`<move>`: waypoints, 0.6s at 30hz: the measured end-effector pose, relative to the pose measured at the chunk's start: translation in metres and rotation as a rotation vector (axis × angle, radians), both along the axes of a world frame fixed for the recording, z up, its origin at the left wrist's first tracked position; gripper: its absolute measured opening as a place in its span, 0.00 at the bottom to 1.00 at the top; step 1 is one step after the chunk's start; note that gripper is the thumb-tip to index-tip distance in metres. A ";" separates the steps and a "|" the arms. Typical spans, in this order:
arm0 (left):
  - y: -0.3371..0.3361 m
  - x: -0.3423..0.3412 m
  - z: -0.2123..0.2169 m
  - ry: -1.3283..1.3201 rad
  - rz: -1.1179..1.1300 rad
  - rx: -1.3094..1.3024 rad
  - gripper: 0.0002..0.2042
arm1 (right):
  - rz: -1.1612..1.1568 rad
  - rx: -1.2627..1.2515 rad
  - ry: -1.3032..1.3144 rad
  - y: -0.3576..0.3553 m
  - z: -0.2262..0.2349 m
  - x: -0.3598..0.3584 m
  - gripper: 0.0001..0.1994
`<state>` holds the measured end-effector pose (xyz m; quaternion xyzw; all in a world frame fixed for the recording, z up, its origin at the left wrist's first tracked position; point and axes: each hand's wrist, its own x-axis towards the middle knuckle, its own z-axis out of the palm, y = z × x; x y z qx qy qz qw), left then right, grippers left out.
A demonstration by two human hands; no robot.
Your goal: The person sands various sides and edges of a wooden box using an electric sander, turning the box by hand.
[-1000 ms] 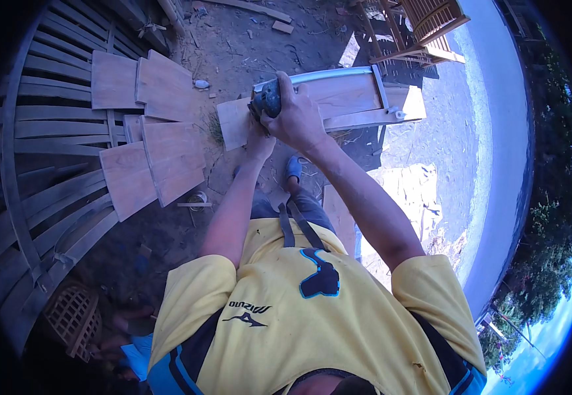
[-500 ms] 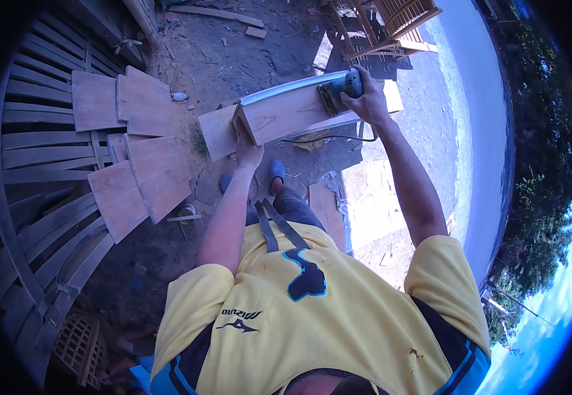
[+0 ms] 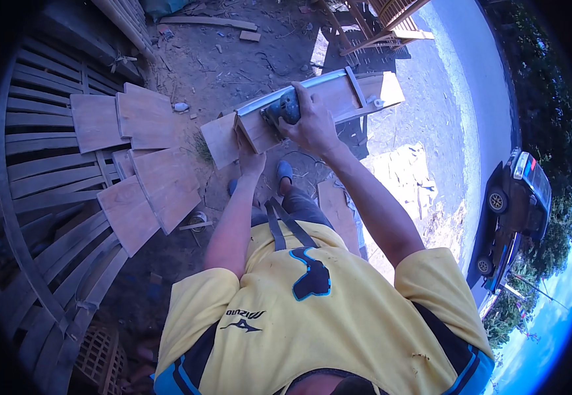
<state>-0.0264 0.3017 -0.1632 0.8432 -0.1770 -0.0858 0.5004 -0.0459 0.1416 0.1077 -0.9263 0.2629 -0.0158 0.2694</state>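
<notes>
My right hand is wrapped round a dark green electric palm sander. The sander rests on the inner face of a long, shallow wooden drawer-like piece, close to its left end. That left end is gripped by my left hand; its fingertips are partly hidden behind the wood. Raised edges stand at both short ends, and a pale strip runs along the far side. Beneath the piece lies a wooden board, which juts out at the left.
Several flat wooden panels lie on a slatted bamboo bench at left. A slatted wooden chair stands at the far right. Another board lies by my feet. A dark pickup truck is on the road at right.
My right hand has moved the sander leftward along the wooden piece, from its right end to near its left end. My left hand keeps its grip. A truck has come into view on the road.
</notes>
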 end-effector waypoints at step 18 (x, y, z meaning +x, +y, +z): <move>0.000 -0.001 -0.030 -0.021 -0.070 0.175 0.54 | -0.094 -0.208 -0.137 -0.061 -0.015 -0.053 0.43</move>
